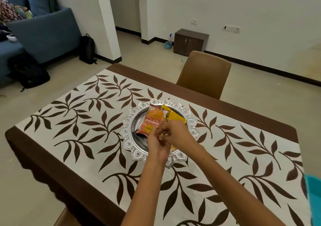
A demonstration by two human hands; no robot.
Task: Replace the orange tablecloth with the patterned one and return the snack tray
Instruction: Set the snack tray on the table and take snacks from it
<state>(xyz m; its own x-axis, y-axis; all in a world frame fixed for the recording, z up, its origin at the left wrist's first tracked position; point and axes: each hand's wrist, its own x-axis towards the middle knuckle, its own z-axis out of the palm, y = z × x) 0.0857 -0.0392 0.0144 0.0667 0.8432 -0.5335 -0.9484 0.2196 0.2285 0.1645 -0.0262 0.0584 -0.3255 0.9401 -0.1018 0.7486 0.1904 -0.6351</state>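
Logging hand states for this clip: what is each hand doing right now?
Left hand: over the silver tray, fingers blurred; grip cannot be told.
Right hand: over the snack packets, fingers blurred; cannot be told.

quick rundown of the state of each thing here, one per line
patterned tablecloth: spread flat over the table
snack tray: resting on the cloth, mid-table
orange packet: lying in the tray
yellow packet: in the tray, beside the orange one
left hand: over the tray, fingers blurred, grip unclear
right hand: over the tray, touching the left
brown chair: pushed up to the far side
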